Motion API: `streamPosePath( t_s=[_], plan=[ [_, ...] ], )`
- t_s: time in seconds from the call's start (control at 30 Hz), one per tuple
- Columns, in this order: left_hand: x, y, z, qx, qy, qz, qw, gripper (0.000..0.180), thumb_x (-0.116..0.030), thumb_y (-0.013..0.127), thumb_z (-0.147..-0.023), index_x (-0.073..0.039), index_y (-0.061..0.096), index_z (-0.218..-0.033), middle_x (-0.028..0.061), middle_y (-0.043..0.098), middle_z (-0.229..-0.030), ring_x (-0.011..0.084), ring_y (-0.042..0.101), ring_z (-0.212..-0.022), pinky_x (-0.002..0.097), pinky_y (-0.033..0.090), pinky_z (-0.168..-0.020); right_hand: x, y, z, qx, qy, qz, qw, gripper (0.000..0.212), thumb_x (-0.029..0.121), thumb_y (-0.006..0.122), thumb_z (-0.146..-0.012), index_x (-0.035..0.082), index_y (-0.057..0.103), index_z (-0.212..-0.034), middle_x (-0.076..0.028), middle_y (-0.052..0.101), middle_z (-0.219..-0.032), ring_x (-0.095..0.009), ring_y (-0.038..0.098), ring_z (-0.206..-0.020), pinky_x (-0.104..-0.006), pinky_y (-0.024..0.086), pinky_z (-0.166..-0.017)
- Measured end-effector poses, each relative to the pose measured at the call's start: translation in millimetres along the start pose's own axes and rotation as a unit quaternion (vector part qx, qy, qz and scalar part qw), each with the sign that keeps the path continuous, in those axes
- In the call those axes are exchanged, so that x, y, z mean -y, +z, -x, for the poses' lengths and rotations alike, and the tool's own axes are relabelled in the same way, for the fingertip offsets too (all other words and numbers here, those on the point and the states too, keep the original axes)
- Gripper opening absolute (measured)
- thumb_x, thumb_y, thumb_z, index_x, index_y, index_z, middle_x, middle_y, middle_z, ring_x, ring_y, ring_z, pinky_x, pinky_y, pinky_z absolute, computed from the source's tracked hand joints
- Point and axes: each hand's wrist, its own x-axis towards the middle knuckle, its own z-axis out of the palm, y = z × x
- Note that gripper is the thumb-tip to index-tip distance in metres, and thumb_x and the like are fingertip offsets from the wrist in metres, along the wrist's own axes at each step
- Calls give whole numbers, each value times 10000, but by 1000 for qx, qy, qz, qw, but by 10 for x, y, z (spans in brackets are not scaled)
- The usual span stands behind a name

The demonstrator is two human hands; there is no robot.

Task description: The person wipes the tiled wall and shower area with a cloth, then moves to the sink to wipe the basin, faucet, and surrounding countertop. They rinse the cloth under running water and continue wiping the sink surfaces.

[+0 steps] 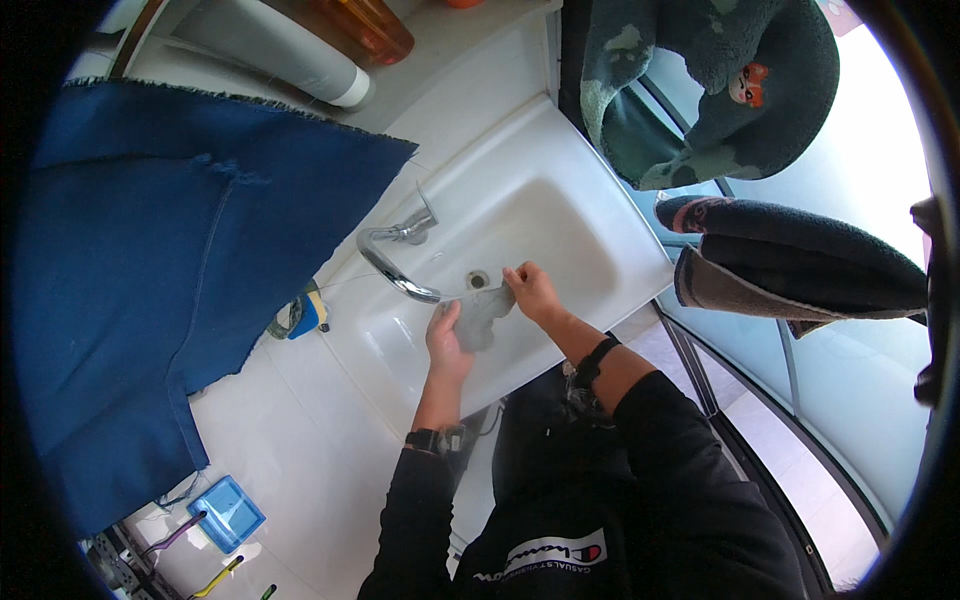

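Observation:
A thin grey cloth (482, 318) is stretched between my two hands over the white washbasin (540, 115). My right hand (533, 291) pinches its upper right corner with closed fingers. At the cloth's left edge my left hand (447, 342) grips it, the thumb pointing up and the other fingers partly hidden. The curved chrome faucet (395, 275) ends just above the cloth, near my left thumb. Part of the drain (478, 280) shows behind the cloth. Whether water is running, I cannot tell.
Dark blue fabric (130, 250) hangs at the left. Above it, a shelf (440, 60) bears a grey tube (270, 50) and an orange bottle (365, 28). Towels (790, 265) and a green camouflage fabric piece (715, 110) hang at the right. Toothbrushes (218, 577) and a blue cup (228, 513) are lower left.

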Motion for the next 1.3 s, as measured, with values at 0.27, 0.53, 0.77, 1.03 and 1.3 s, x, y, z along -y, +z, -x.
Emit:
streamPosePath(
  t_s=[0.27, 0.53, 0.77, 1.03, 1.3],
  plan=[
    [-163, -44, 36, 55, -28, -32, 998, 450, -121, 631, -1054, -14, 599, -1489, 122, 696, -1413, 289, 698, -1267, 485, 584, -1071, 12, 37, -9, 167, 10, -318, 933, 247, 227, 743, -1077, 37, 724, -1234, -24, 788, -1076, -167, 693, -1085, -332, 493, -1023],
    [-227, 7, -52, 53, 3, -39, 998, 527, -51, 621, -1065, 21, 575, -1585, 130, 685, -1438, 250, 688, -1277, 418, 552, -1120, 165, 99, 41, 239, 73, -195, 949, 282, 300, 695, -1112, 44, 776, -1197, -27, 744, -1045, -157, 668, -975, -352, 532, -917],
    [-157, -117, -232, -46, 34, -157, 986, 390, -193, 642, -1142, 40, 686, -1451, 82, 722, -1247, 182, 694, -1138, 335, 548, -1020, 334, 18, 91, 86, 10, -168, 982, 406, 434, 679, -1137, 41, 740, -1055, -28, 632, -800, -150, 610, -679, -363, 534, -585],
    [297, -559, -609, -50, 35, -172, 983, 360, -371, 563, -1201, -51, 689, -1308, 60, 728, -1137, 201, 720, -1041, 375, 601, -888, 709, 300, 717, 85, -87, -46, 991, 361, 385, 723, -1080, 24, 733, -1075, -174, 751, -853, -324, 755, -702, -472, 615, -672],
    [514, -654, -490, 201, -54, 183, 961, 353, -319, 478, -1195, -82, 614, -1420, 63, 679, -1260, 230, 679, -1154, 405, 564, -1023, 750, 755, 877, -18, -193, 172, 966, 325, 356, 612, -1102, 73, 694, -964, -208, 788, -928, -468, 765, -888, -588, 606, -789]
  ],
)
